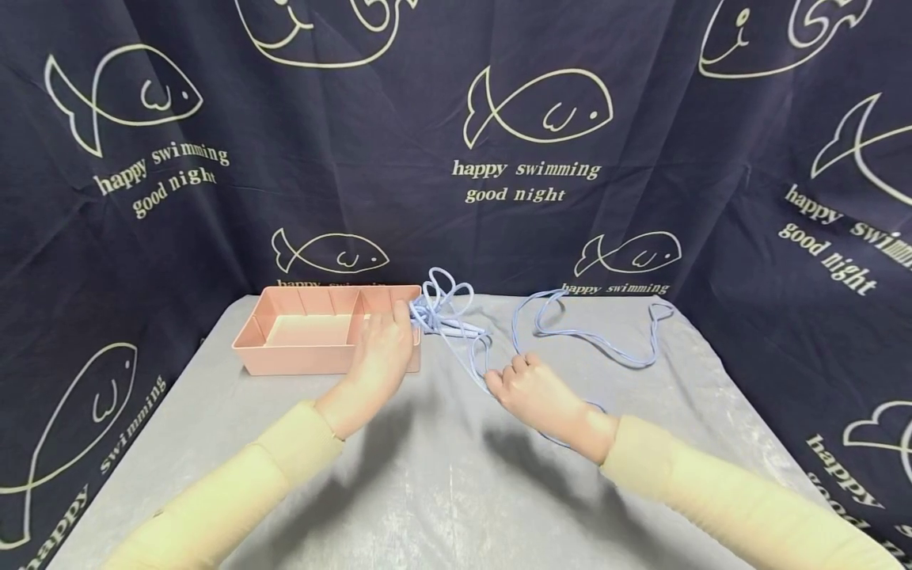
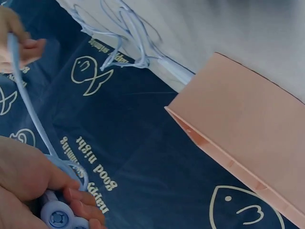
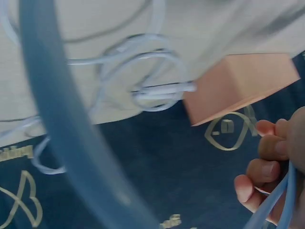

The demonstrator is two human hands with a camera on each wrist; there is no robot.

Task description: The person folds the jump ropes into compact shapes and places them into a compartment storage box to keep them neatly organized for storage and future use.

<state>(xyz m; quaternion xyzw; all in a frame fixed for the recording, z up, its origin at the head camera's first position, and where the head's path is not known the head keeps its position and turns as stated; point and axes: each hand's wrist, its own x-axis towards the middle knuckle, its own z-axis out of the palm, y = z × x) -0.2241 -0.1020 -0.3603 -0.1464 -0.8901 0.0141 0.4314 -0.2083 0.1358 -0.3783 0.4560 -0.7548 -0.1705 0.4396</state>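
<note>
My left hand (image 1: pixel 385 348) grips a bunched light blue jump rope (image 1: pixel 445 305), hiding part of the pink box's right end in the head view. In the left wrist view, my left hand (image 2: pixel 33 186) has its fingers curled around a round-ended light blue handle (image 2: pixel 58 217). To the right, my right hand (image 1: pixel 537 392) holds a strand that runs up to the bundle. My right hand's curled fingers (image 3: pixel 271 162) close on two strands in the right wrist view. A slim light blue stick-like piece (image 3: pixel 164 90) lies among the loops there.
A pink divided box (image 1: pixel 299 360) stands at the table's back left. Loose rope (image 1: pixel 627 356) curves across the back right of the grey table cover (image 1: pixel 442 491). Dark blue fish-patterned cloth (image 1: pixel 534 237) hangs behind and at both sides.
</note>
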